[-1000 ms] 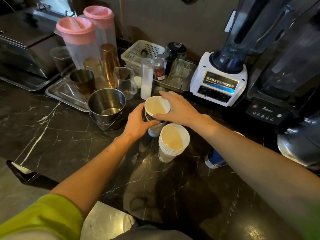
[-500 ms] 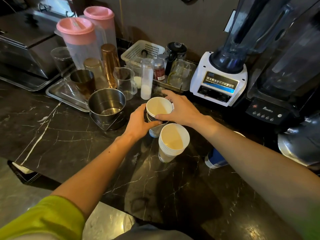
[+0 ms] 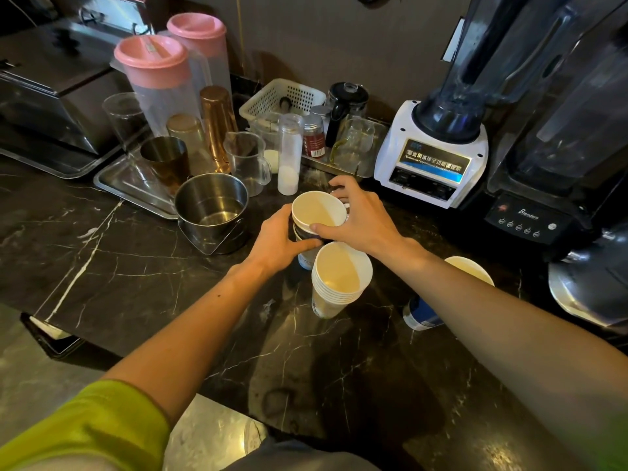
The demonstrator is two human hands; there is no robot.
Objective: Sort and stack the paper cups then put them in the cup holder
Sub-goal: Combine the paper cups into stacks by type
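A dark-sided stack of paper cups (image 3: pixel 317 212) stands on the black marble counter (image 3: pixel 129 266), its cream inside facing up. My left hand (image 3: pixel 278 243) wraps the stack's left side. My right hand (image 3: pixel 360 219) grips the top cup's rim from the right and behind. Just in front stands a second stack of several white paper cups (image 3: pixel 339 277), untouched. A blue-and-white paper cup (image 3: pixel 424 311) stands further right, mostly hidden behind my right forearm. No cup holder is visible.
A steel pot (image 3: pixel 212 209) sits left of the cups, beside a metal tray (image 3: pixel 115 180) of shakers and glasses. Two pink-lidded pitchers (image 3: pixel 156 73), a white basket (image 3: pixel 282 96), a white blender base (image 3: pixel 431 158) and a black blender (image 3: pixel 530 219) line the back and right.
The top cup has sunk a little lower onto the stack under my right hand. Both hands have stayed around the stack.
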